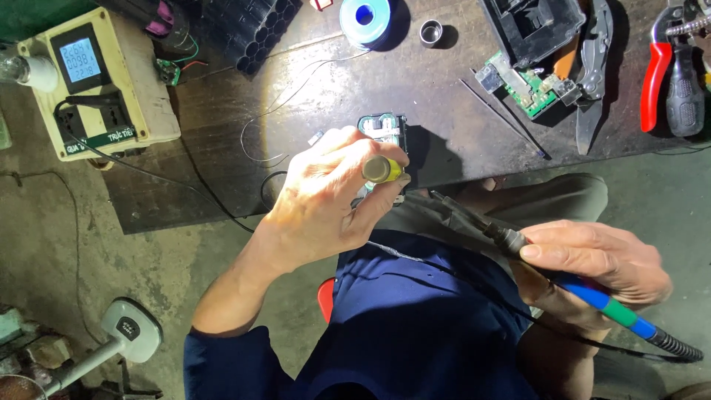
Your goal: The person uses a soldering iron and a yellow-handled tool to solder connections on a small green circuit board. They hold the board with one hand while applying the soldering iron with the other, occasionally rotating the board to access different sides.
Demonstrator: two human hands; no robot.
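You sit at a dark, worn wooden tabletop [415,96] with scuffed marks on it. On its left end stands a cream plastic box [104,81] with a small glowing screen and plug holes. At the top edge is a black block full of round holes [248,30], like a honeycomb. Near it lies a round spool of shiny wire [366,16]. To the right rests a green circuit board [529,85], flat and bumpy with tiny parts. At the far right are pliers with smooth red handles [655,81].

Your left hand [333,200] is curled closed. Its fingers pinch a small round tube with a yellow end [383,170], just over a little green and white battery piece [385,130] at the near edge of the tabletop.

Your right hand [600,263] is wrapped around a soldering iron [518,244]. Its handle is smooth, blue and green. Its thin dark metal tip points to the left hand.
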